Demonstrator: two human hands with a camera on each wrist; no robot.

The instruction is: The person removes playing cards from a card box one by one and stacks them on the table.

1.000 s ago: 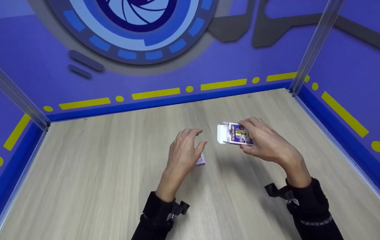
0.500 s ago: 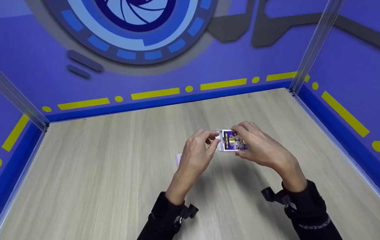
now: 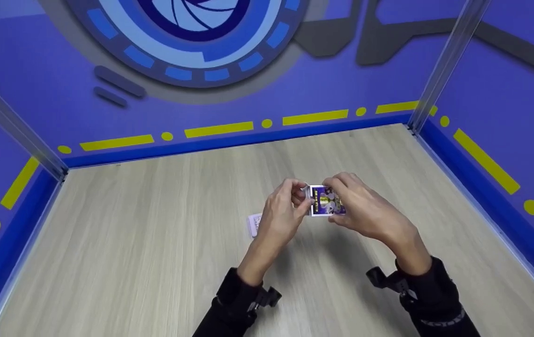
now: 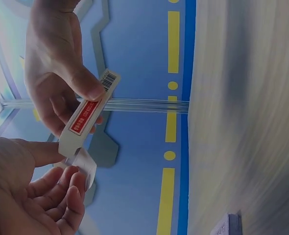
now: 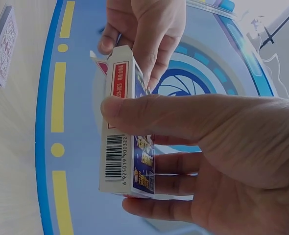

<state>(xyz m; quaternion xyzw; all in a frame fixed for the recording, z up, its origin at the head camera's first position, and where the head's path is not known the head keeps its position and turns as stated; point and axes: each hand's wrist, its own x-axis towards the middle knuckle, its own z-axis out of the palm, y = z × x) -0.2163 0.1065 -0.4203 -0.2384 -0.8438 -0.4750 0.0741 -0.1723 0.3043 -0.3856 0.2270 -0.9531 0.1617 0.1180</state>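
My right hand [image 3: 365,206] holds a small playing card box [image 3: 321,200] by its sides above the table, thumb on the narrow side with the barcode. Purple printing covers the box's broad face. At its left end my left hand [image 3: 281,213] has its thumb and curled fingers around the end flap [image 4: 89,168], which sticks out in the left wrist view. Partly hidden behind that hand, a deck of playing cards [image 3: 252,225] lies on the table; the right wrist view shows the deck [image 5: 5,49] with its patterned top.
The wood-grain table [image 3: 154,243] is bounded by a blue back wall [image 3: 220,112] and side walls, with metal posts [image 3: 440,70] at the corners. Each wrist wears a black strap with a small camera [image 3: 267,297].
The left hand has moved right, from apart from the box to its flap end. The right hand has brought the box slightly left and nearer. More of the deck's left part shows.
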